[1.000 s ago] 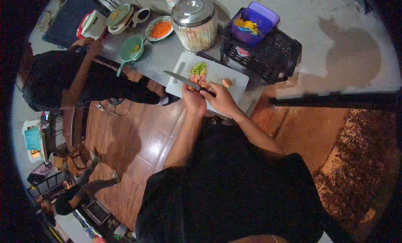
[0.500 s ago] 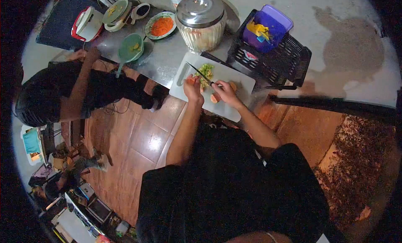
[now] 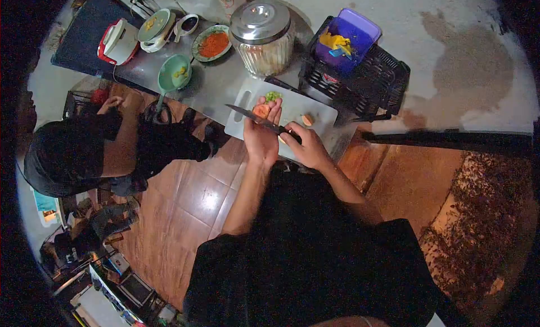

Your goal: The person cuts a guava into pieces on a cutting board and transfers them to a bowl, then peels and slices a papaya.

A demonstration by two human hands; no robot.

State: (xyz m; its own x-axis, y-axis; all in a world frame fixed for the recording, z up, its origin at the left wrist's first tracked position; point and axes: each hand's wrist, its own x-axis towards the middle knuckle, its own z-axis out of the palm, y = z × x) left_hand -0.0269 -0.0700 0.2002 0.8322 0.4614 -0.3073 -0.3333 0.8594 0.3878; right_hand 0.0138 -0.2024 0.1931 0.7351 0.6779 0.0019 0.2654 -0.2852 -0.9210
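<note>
Two bare hands at work, as seen from beside the surface [image 3: 211, 84], which is grey and shiny. The left hand [image 3: 262, 137] is turned palm up over the white plastic cutting board [image 3: 320, 114]; its grip is cupped on a rounded orange-red piece of produce [image 3: 261, 110], held near the fingers. The right hand [image 3: 306, 147] has its grip closed around the black handle of a long-bladed knife [image 3: 247, 113]. The blade crosses just by the held piece, tip pointing left; whether edge and piece touch, I cannot tell.

On the board, beyond the left fingers, lies a small heap of chopped green bits [image 3: 273, 95]; a second orange-red piece [image 3: 306, 120] lies to the right, apart from both hands. Behind the board stands a ribbed clear jar [image 3: 261, 56] under a silver metal lid [image 3: 260, 20]. To its right, a black slatted plastic crate [image 3: 388, 74] carries a purple plastic tub [image 3: 361, 26] with yellow scraps [image 3: 336, 42] inside. Left of the jar sits a patterned plate of orange shreds [image 3: 214, 45]. A person in dark clothing [image 3: 76, 155] is at the far left.
</note>
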